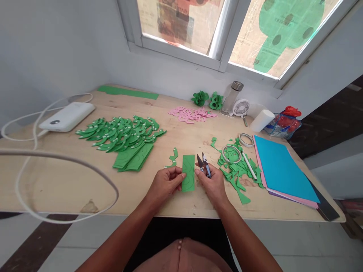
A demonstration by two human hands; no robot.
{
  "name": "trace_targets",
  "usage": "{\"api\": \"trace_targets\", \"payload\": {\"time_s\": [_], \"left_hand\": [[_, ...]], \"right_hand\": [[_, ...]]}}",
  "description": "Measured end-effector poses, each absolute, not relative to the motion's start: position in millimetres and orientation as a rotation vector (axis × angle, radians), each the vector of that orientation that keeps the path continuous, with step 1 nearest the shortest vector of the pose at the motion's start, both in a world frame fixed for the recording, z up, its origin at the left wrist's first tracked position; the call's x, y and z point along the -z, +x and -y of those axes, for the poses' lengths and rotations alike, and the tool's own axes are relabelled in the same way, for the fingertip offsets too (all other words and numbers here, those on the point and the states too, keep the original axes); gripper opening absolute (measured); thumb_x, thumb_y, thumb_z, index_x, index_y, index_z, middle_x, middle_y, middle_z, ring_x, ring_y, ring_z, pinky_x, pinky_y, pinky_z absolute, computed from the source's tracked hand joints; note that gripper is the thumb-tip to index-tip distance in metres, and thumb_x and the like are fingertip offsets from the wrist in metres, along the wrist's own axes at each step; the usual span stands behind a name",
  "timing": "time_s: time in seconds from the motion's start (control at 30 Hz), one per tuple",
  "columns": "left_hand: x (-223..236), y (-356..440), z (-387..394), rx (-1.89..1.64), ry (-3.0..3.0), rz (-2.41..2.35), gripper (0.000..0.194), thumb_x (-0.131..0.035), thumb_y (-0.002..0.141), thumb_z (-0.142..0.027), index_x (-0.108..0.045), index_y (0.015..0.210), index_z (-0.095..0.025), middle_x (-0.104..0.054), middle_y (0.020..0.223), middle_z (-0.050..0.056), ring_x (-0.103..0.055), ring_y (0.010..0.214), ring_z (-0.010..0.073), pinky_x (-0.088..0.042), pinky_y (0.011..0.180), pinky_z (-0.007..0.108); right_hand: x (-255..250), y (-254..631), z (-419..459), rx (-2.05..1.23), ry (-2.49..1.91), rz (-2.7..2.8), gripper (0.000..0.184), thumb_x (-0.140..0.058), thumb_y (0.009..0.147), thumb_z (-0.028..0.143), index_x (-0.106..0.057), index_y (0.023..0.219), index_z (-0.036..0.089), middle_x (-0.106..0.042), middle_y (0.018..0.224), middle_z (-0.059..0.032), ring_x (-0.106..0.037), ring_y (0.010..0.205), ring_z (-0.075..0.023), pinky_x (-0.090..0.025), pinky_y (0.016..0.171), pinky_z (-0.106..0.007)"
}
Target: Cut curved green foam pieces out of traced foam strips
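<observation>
1. The left hand pinches the green strip by its left edge, thumb on top and fingers partly beneath.
2. The strip lies between the two hands, long side pointing away from the body, a curved outline drawn on it.
3. The right hand has its fingers curled around the snips, blades parted and pointing forward; its thumb tip is just beside the strip's right edge, and I cannot tell whether they touch.
4. The palm covers most of the snips' handles, and the left fingers under the strip are hidden. The drawn line is faint.
5. Just beyond the left fingers lies a cut curved piece, partly masked by the hand.
6. Right of the right hand, green scraps come near the wrist, with a white pen on top.
7. The table's front edge runs beneath both forearms, which the lower border cuts off.
8. Forward of the strip, wood shows as far as the pink pieces; leftward, it shows up to the looping white cable.
</observation>
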State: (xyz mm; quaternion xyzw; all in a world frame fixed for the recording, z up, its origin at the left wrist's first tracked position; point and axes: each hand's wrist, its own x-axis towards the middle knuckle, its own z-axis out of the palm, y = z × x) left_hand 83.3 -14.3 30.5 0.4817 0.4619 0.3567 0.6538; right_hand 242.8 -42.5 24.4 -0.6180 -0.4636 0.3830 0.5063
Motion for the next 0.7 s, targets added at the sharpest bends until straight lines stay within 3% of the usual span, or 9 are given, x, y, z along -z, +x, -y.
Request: {"api": "trace_targets", "payload": {"time_s": [0.17,0.53,0.63,0.7], "left_hand": [[-28.8,86.2,14.5,-0.795,1.092,-1.033,0.023,-0.067,0.068,-0.038,-0.063,0.073,-0.016,-0.053,0.048,-0.004,-0.047,0.045,0.0108,-0.033,0.044,0.021],[-33.3,90.7,11.9,-0.833,1.109,-1.062,0.023,-0.064,0.071,-0.039,-0.062,0.067,-0.016,-0.053,0.045,-0.005,-0.043,0.040,0.0092,-0.034,0.043,0.021],[-32.1,93.3,12.6,-0.891,1.104,-1.085,0.022,-0.063,0.072,-0.038,-0.062,0.078,-0.016,-0.054,0.051,-0.005,-0.047,0.044,0.0105,-0.036,0.044,0.022],[-33.6,93.9,14.5,-0.997,1.151,-1.122,0.025,-0.062,0.074,-0.035,-0.062,0.090,-0.017,-0.062,0.066,-0.002,-0.053,0.052,0.0122,-0.041,0.049,0.023]], "right_hand": [[-23.5,237.8,39.9,-0.917,-1.480,1.138,0.028,-0.066,0.070,0.038,-0.049,0.059,0.019,-0.039,0.052,0.0061,-0.033,0.050,-0.0092,-0.028,0.046,-0.022],[-23.2,238.0,41.6,-0.957,-1.498,1.109,0.028,-0.066,0.069,0.035,-0.046,0.058,0.020,-0.038,0.052,0.0061,-0.032,0.050,-0.0094,-0.027,0.046,-0.022],[-20.8,238.7,42.3,-0.968,-1.484,1.109,0.024,-0.065,0.070,0.034,-0.048,0.059,0.020,-0.039,0.053,0.0059,-0.032,0.050,-0.0097,-0.027,0.046,-0.023],[-18.9,239.0,42.5,-0.968,-1.483,1.116,0.023,-0.065,0.070,0.034,-0.049,0.060,0.020,-0.039,0.053,0.0059,-0.032,0.050,-0.0098,-0.027,0.046,-0.023]]}}
